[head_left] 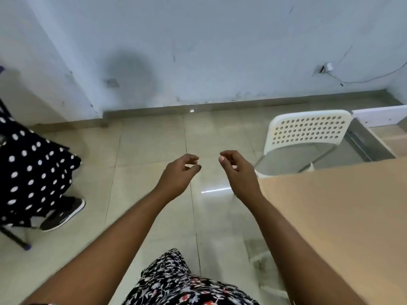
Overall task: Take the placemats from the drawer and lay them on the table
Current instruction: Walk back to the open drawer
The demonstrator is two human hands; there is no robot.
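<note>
My left hand (pixel 179 172) and my right hand (pixel 236 170) are held out side by side over the tiled floor, a short gap between them. Both have loosely curled fingers and hold nothing. A light wooden table (pixel 343 214) fills the right side, its near corner just right of my right wrist. No placemat and no drawer are in view.
A white perforated chair (pixel 308 130) stands beyond the table's far edge. At the left another person in a black polka-dot dress (pixel 33 172) sits with a dark shoe (pixel 63 214) on the floor. A pale wall (pixel 198 51) runs along the back.
</note>
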